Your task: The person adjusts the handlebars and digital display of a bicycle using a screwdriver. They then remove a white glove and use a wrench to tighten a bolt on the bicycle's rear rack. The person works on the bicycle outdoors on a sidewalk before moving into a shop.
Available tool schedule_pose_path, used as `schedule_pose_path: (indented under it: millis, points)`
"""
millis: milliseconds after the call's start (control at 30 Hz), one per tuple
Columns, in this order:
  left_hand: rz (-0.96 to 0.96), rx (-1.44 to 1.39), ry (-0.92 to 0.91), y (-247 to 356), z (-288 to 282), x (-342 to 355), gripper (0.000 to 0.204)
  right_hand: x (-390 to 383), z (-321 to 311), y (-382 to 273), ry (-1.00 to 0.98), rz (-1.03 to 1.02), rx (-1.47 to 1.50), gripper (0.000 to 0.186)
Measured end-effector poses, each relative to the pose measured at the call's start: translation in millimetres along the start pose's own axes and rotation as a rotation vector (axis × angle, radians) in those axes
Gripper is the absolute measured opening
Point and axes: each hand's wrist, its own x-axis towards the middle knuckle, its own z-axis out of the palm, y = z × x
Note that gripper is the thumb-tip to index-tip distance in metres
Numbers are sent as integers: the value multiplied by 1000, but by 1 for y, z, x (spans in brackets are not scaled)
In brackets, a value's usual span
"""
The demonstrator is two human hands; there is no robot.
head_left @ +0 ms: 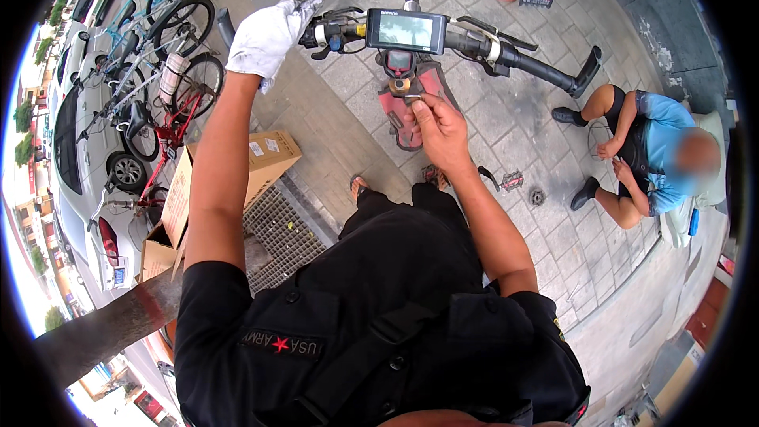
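Observation:
My left hand [267, 38], in a white work glove with a dark smudge at the fingertips, is closed round the left end of a bicycle handlebar [473, 45]. The dark end of the bar [225, 28] sticks out past the glove. My bare right hand [439, 128] pinches something small and metallic [413, 98] just below the brass-coloured top of the stem [401, 85]; its kind I cannot make out. A black display [405, 31] is mounted mid-bar, with a smaller red-and-black unit [398, 61] under it. Beneath lies the red and grey frame [419, 107].
A seated person in blue [668, 150] is at the right, hands at a thin wire. A pedal [511, 181] and a round metal part [537, 196] are by my right forearm. Left are a cardboard box [269, 160], a metal grate [285, 241], a tree trunk [118, 320] and parked bicycles [164, 138].

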Motion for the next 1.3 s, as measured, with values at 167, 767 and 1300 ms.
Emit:
schedule_pose_path:
  millis: [167, 767, 1300]
  points:
    - [0, -14, 25, 0, -2, -5, 54, 8, -11, 5, 32, -405, -405, 21]
    - [-55, 29, 30, -7, -16, -25, 61, 5, 8, 6, -98, -116, -126, 29]
    - [2, -190, -64, -12, -33, -29, 38, -1, 35, -14, 238, 355, 151, 54]
